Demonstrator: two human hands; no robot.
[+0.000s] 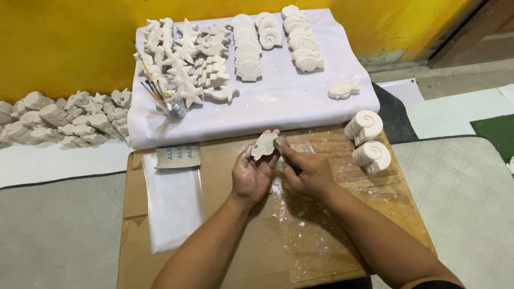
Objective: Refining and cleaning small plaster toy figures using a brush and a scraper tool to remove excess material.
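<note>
The left grip (254, 170) pinches a white plaster piece (264, 145) by its edges, held above the cardboard-covered counter (225, 246). The right grip (306, 170) is closed around a small dark tool (287, 158) whose tip touches the piece's right edge (its handle is mostly hidden in the palm). Beyond lie a white cloth (284, 101) bearing plaster figures and two spiral shells (368, 140).
</note>
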